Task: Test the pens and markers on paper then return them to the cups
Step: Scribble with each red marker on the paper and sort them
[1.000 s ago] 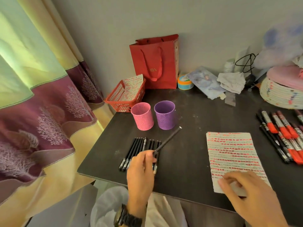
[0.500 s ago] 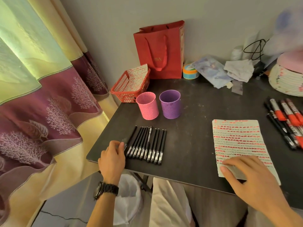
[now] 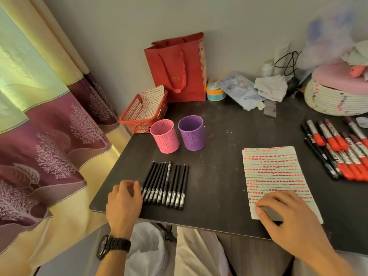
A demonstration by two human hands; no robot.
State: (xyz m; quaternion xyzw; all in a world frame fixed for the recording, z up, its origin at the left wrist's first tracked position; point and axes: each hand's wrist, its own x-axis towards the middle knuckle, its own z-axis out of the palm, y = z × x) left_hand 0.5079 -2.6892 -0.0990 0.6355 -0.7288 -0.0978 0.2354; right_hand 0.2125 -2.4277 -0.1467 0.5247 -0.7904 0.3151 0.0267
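View: head camera, looking down at the table (image 3: 219, 172).
Left hand (image 3: 124, 198): I am resting it on the near left part of the table, fingers curled, knuckles up, against the near end of the leftmost pen. I cannot tell whether the fingers are pinching that pen or only touching it.
Change, left hand: one second ago I was holding one black pen lifted above the row, its far end pointing toward the purple cup. Half a second ago that pen was lying at the left of the row, angled outward. It is now lying parallel with the others.
Black pens (image 3: 167, 184): they are lying side by side in one row on the table, in front of the two cups and apart from them.
Pink cup (image 3: 165, 136): it is standing upright, just beside the purple cup (image 3: 192, 133).
Right hand (image 3: 288, 216): I am pressing it, fingers spread and nearly straight, on the near corner of the paper (image 3: 272, 176). It is staying where it was in both earlier frames.
Paper: it is lying flat, covered in rows of red dashes.
Red markers (image 3: 342, 152): they are lying grouped at the right edge, well apart from the cups.
Red basket (image 3: 139, 116): it is sitting behind the pink cup.
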